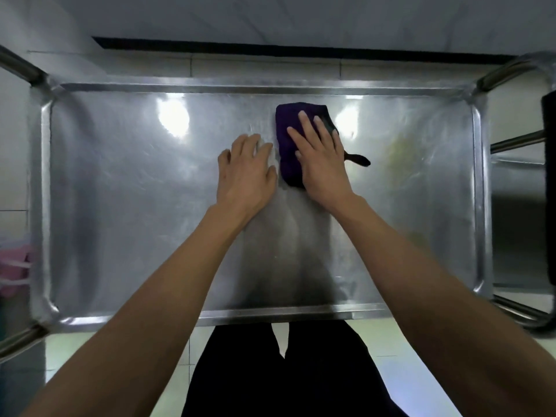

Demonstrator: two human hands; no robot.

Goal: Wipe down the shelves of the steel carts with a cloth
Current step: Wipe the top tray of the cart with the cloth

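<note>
A steel cart's top shelf (120,191) fills the view, a shallow tray with a raised rim. On it, right of centre and toward the far edge, lies a folded dark purple cloth (290,136). My right hand (320,159) lies flat on the cloth, fingers spread and pressing it onto the steel. A dark strap or tag of the cloth (359,159) sticks out to the right of that hand. My left hand (245,173) rests flat on the bare steel just left of the cloth, fingers apart, holding nothing.
Tubular cart handles rise at the far left (21,67) and far right corners (511,70). A second steel cart's frame (517,142) stands to the right. A pink object (15,266) sits left of the cart. My dark trousers (285,371) are at the near edge, over a pale tiled floor.
</note>
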